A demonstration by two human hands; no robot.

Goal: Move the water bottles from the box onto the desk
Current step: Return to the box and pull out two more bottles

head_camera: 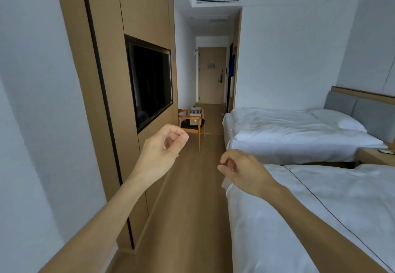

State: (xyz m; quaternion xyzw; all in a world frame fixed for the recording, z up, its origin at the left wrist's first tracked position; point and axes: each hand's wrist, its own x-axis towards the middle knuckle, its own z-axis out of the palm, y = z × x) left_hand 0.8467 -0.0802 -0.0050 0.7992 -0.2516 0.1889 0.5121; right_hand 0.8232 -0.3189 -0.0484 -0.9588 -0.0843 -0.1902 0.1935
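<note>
A cardboard box [196, 117] stands on a wooden chair [192, 128] far down the room, by the left wall. Several bottles with blue caps [195, 111] show in its open top. My left hand [163, 148] is raised in front of me, well short of the chair, its fingers loosely curled and holding nothing. My right hand [241, 169] hangs lower and to the right, over the near bed's corner, also loosely curled and empty. No desk is in view.
A wood-panelled wall with a dark TV [150, 80] runs along the left. Two white beds [299, 129] fill the right side. A wooden floor aisle [203, 187] leads between them to the chair and the far door [211, 76].
</note>
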